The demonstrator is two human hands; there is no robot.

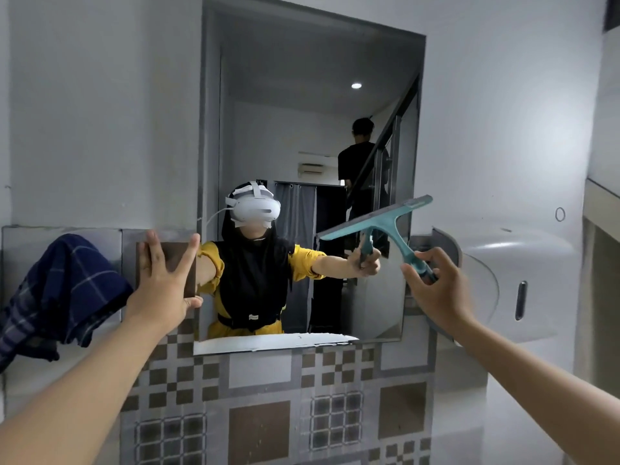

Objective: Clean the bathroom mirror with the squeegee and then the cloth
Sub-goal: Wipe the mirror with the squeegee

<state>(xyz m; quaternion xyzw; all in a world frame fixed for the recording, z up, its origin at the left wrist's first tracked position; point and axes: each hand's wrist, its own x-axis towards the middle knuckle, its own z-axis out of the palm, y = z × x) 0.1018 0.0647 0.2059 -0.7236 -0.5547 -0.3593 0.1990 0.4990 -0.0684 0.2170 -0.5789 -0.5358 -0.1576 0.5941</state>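
teal squeegee (379,220) in right hand (436,290), against mirror (302,95).

The mirror (302,129) is smooth, reflective glass; the squeegee (379,223) looks teal plastic, matt; the cloth (63,290) at left is soft checked fabric; the dispenser (513,283) at right is glossy white plastic.

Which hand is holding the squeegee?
The right hand grips the teal squeegee by its handle. The left hand holds nothing; it lies flat, fingers spread, on the wall beside the mirror.
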